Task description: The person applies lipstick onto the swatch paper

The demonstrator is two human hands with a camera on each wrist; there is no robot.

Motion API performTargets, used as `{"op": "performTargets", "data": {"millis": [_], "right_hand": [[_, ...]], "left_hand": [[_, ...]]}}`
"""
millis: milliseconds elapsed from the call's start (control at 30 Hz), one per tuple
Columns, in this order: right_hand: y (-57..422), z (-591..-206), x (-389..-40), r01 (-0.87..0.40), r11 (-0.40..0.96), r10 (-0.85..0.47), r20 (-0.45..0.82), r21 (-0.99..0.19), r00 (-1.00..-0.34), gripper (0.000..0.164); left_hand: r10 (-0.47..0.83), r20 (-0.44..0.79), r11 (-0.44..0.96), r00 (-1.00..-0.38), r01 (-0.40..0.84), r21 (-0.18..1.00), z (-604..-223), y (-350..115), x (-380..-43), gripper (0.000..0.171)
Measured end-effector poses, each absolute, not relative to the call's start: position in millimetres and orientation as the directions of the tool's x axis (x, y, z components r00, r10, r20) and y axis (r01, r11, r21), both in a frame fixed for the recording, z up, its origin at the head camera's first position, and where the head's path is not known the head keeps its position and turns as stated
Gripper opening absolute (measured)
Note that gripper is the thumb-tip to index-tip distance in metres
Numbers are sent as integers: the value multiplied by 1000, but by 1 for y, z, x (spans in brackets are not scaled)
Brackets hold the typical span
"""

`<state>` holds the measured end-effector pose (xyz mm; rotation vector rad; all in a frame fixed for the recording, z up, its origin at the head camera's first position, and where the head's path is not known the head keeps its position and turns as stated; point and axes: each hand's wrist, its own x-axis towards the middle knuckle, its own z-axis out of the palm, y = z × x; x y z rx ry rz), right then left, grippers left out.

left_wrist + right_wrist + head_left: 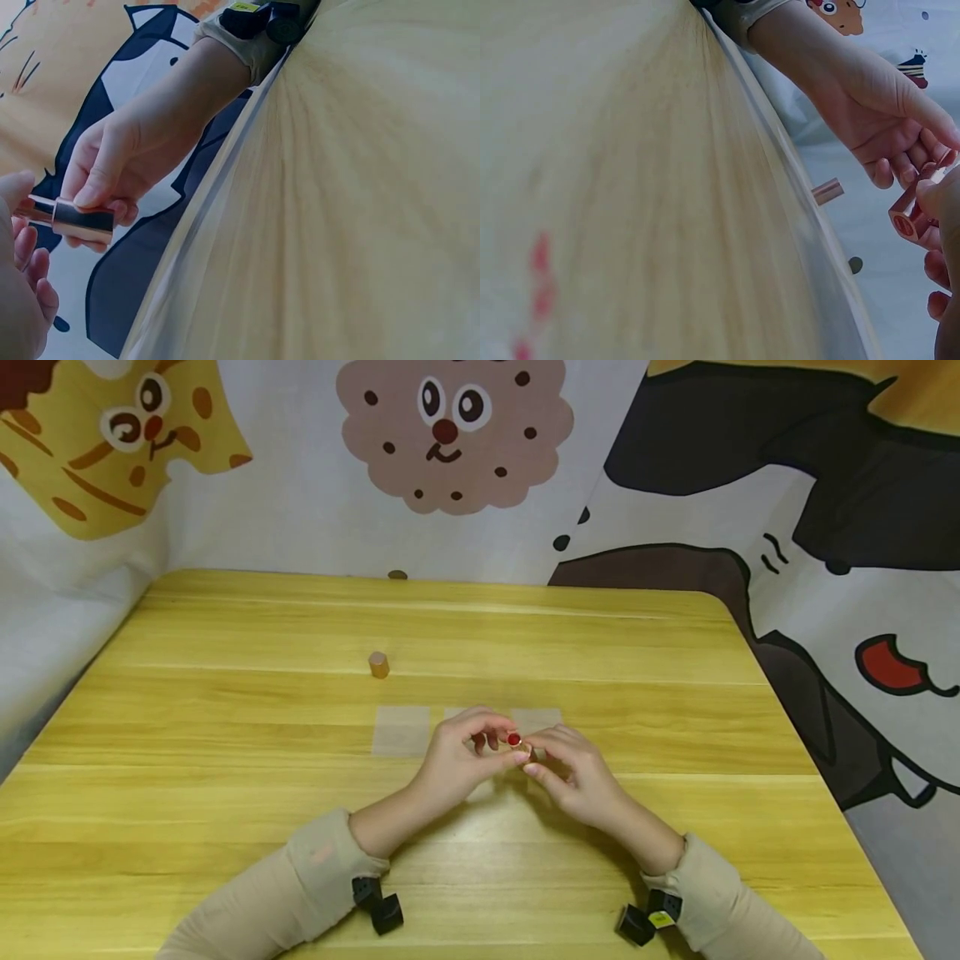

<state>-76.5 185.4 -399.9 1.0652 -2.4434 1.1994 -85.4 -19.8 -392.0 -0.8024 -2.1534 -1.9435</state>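
Both hands meet over the middle of the table around a rose-gold lipstick point(514, 740) with a red end. My left hand point(467, 752) holds its narrow upper part between thumb and fingers, the red end showing beside the fingertips. With thumb and fingers, my right hand point(576, 777) grips the wider metal base point(84, 220). A round emblem marks the base's end face point(904, 225) in the right wrist view. Farther back and to the left, a short copper-coloured cylinder point(378, 665), like a lipstick cap, stands upright on the table.
Three pale squares lie in a row on the wooden table point(225, 718); the left square point(401, 732) shows fully, the others are partly behind the hands. A cartoon-printed cloth point(285, 485) hangs along the table's back and right side.
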Motion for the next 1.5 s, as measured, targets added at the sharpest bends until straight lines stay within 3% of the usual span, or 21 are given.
{"op": "performTargets", "data": {"millis": [367,800,1200,1500], "right_hand": [[185,-400,-75,-685,410,-509,472,-602,-720,30],[184,-402,-77,-736,390,-534,516,-553,-670,29],[184,-401,-76,-724,397,-537,497,-564,-681,31],[184,-403,-77,-735,395,-539,510,-551,-671,30]], "left_hand": [[272,424,36,-864,450,892,-359,-20,-71,17],[263,499,-11,-826,514,858,-364,-20,-71,14],[292,486,-27,-824,501,865,-387,-19,-80,17],[332,521,-26,-786,544,838,-398,-21,-87,17]]}}
